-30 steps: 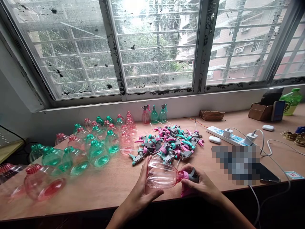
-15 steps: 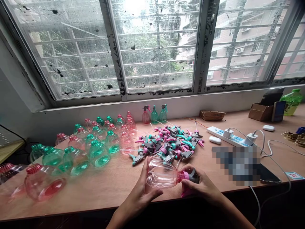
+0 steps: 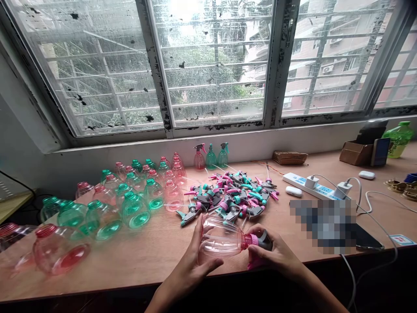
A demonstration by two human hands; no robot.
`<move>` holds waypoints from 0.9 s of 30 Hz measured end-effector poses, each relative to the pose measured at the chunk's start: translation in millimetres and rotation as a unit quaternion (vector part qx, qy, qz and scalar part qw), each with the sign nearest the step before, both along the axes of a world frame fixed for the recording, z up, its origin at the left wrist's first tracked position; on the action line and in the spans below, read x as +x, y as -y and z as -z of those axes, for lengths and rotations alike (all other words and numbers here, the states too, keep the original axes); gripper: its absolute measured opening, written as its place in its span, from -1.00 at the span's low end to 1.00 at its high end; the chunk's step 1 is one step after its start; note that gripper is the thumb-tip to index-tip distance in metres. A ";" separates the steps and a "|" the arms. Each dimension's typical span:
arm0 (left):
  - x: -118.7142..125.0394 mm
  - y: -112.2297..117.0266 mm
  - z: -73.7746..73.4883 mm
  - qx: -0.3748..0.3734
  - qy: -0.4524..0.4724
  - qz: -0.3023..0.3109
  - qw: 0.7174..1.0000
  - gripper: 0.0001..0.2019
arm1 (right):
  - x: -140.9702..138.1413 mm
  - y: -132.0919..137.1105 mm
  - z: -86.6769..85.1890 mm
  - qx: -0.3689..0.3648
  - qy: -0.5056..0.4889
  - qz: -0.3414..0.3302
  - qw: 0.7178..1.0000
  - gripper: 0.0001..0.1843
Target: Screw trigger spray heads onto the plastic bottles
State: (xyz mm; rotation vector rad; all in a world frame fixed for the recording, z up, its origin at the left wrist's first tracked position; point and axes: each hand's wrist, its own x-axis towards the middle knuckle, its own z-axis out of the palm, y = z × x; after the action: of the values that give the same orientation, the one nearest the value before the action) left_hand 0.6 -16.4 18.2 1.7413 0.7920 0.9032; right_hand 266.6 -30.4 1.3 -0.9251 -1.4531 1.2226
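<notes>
A clear pink spray bottle lies on its side between my hands, above the table's front edge. My left hand cups its base end, thumb below and fingers along the far side. At the neck, my right hand is closed around the grey and pink trigger sprayer, whose pink collar sits on the bottle's mouth. Part of the sprayer is hidden by my fingers. Just beyond the bottle lies a heap of loose trigger sprayers in grey, pink and teal, with thin white tubes.
Open-topped green bottles and pink bottles stand in rows at left. Several bottles with sprayers stand by the wall. To the right are a power strip with cables, a white case, a cardboard box and a blurred-out dark item.
</notes>
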 end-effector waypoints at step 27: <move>-3.7 -7.5 13.1 0.042 -0.012 -0.006 0.999 -0.07 | 1.7 0.7 -0.1 -0.001 0.000 0.002 1.000 -0.70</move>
State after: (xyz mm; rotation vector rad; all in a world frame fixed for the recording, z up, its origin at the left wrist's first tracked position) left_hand -3.1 -8.9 5.1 1.8251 0.7910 0.9352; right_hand 268.3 -31.1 1.4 -0.9279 -1.4496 1.2209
